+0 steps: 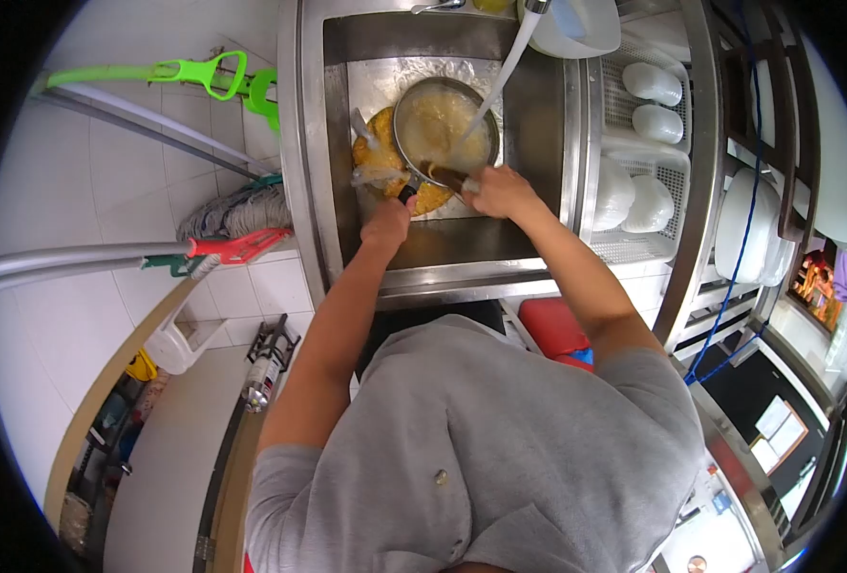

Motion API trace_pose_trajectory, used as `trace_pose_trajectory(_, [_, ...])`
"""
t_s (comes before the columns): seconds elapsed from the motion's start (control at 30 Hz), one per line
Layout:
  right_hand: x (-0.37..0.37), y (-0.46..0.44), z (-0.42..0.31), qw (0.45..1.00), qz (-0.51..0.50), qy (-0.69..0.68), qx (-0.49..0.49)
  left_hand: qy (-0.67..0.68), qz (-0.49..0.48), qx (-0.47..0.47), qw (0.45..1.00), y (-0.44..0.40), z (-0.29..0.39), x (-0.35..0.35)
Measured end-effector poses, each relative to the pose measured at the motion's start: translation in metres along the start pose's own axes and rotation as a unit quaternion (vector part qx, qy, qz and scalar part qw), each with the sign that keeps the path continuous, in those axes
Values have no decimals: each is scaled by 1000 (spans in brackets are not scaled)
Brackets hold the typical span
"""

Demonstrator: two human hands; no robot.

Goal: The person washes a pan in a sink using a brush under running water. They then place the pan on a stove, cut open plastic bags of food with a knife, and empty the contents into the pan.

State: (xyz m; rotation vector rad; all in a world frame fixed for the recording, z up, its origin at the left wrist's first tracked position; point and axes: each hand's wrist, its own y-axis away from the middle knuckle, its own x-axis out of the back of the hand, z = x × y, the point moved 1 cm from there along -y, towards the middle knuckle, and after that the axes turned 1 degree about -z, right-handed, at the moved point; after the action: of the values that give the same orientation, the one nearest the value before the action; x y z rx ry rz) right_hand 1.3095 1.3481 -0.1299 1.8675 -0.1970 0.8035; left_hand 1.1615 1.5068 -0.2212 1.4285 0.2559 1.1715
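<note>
A round metal pan (445, 122) filled with cloudy water sits in the steel sink (462, 244), and a stream from the tap (536, 6) runs into it. My left hand (386, 225) is closed around the pan's black handle (407, 194). In my right hand (500, 191), closed too, is a brown, wooden-looking utensil (450, 178) whose tip reaches over the near rim of the pan; its exact kind cannot be made out. Under and beside the pan lies a yellow-orange round thing (378, 143), partly hidden, with clear plastic-like pieces (374, 176) near it.
White plastic baskets (640, 153) with wrapped white bowls stand right of the sink. A white basin (581, 29) is at the back right. Mops (237, 215) and a bright green handle (199, 74) lean at the left. A metal rack (696, 172) rises at the right.
</note>
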Motion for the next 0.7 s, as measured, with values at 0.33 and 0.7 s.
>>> trace_pose_trajectory(0.33, [-8, -26, -22, 995, -17, 97, 2, 60, -22, -3, 998, -18, -17, -1])
trace_pose_trajectory(0.7, [-18, -92, 24, 998, 43, 40, -27, 76, -33, 15, 996, -5, -12, 14])
